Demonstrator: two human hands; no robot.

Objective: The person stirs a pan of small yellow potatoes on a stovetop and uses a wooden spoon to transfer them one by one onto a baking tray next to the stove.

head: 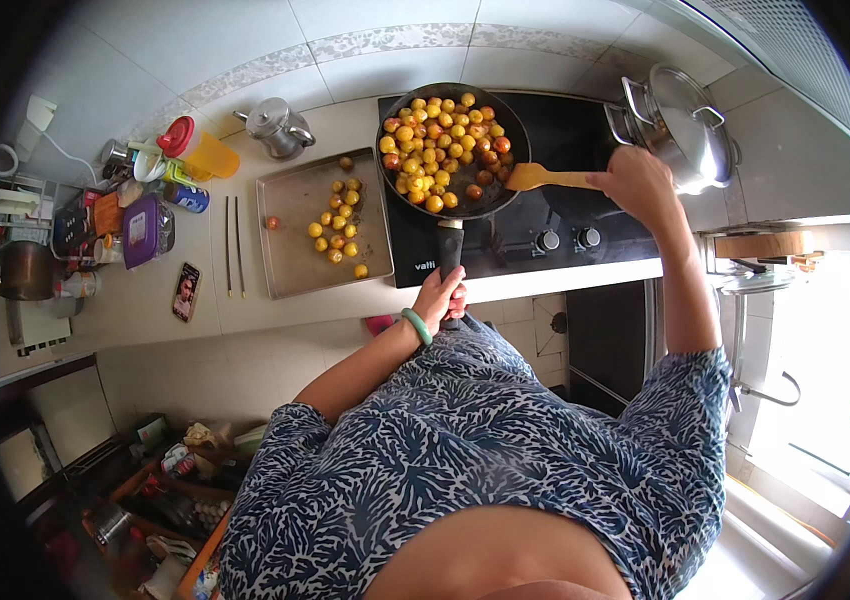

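My left hand (445,298) is wrapped around the black handle (451,246) of a dark frying pan (462,207). Small round yellow and reddish-brown balls of food, perhaps baby potatoes (434,133), fill most of the pan. From the right, my right hand (639,186) grips a wooden spatula (545,177). The spatula's blade reaches over the pan's right rim, beside the food. Left of the pan lies a shallow metal baking tray (286,262) with more of the same balls (339,217) spread on it.
The pan sits on a black cooktop (567,135) with two knobs (567,239). A lidded steel pot (684,127) stands at the right. Left are a steel teapot (275,129), chopsticks (234,247), a phone (186,292), a red-lidded jug (198,148) and a purple-lidded container (147,231).
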